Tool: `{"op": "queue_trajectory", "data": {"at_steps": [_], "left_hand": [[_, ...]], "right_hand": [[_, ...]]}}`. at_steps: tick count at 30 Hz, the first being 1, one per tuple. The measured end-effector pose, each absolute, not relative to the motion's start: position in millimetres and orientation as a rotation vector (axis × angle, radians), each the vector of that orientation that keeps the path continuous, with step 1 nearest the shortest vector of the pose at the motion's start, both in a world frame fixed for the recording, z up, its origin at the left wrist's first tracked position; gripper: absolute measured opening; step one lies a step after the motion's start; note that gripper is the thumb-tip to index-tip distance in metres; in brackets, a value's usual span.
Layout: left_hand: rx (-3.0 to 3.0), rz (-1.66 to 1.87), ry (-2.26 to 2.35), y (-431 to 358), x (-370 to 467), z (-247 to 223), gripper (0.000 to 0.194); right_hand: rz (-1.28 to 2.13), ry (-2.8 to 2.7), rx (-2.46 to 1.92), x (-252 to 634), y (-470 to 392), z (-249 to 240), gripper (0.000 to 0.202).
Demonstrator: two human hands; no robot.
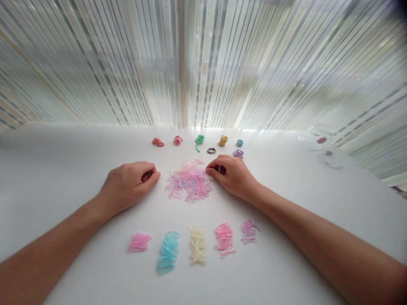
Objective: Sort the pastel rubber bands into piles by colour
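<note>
A loose pile of small pastel elastic bands (190,180), mostly pink with some lilac and white, lies on the white table between my hands. My left hand (132,182) rests left of the pile, apart from it, thumb pressed to the curled fingers; whatever they may hold is hidden. At the pile's right edge, my right hand (233,173) has thumb and forefinger pinched together, the tips touching the bands. What is in that pinch is too small to make out. Nearer me lie sorted groups: pink bands (140,242), blue bands (168,252), cream bands (197,245), rose bands (224,239) and purple bands (249,231).
Along the back of the white table (79,148) sit red bands (157,142), a green bundle (199,141), a yellow bundle (223,140), a blue coil (239,143) and a multicoloured ring (211,151). Clear round items (330,159) stand at the right. A striped curtain (181,63) hangs behind.
</note>
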State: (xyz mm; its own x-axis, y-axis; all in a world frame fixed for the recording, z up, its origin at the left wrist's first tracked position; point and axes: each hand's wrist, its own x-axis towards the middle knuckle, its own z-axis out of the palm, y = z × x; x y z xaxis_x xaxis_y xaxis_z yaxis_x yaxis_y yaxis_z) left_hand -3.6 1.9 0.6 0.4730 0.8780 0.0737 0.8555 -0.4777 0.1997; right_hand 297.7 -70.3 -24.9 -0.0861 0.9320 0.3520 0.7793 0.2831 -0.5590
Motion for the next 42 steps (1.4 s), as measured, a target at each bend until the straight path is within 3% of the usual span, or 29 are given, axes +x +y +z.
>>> {"op": "queue_trajectory", "data": {"at_steps": [15, 30, 36, 42], "left_hand": [[2.554, 0.356, 1.419, 0, -7, -2, 0.032], [2.511, 0.429, 1.343, -7, -4, -3, 0.028], [2.523, 0.381, 1.385, -4, -5, 2, 0.032], [2.549, 0.328, 1.429, 1, -8, 0, 0.035]], "right_hand": [[0.394, -1.551, -1.623, 307, -73, -32, 0.017], [0.317, -1.662, -1.674, 318, -76, -38, 0.031], [0.382, -1.73, -1.593, 310, -78, -29, 0.02], [0.195, -1.793, -1.633, 310, -84, -27, 0.012]]}}
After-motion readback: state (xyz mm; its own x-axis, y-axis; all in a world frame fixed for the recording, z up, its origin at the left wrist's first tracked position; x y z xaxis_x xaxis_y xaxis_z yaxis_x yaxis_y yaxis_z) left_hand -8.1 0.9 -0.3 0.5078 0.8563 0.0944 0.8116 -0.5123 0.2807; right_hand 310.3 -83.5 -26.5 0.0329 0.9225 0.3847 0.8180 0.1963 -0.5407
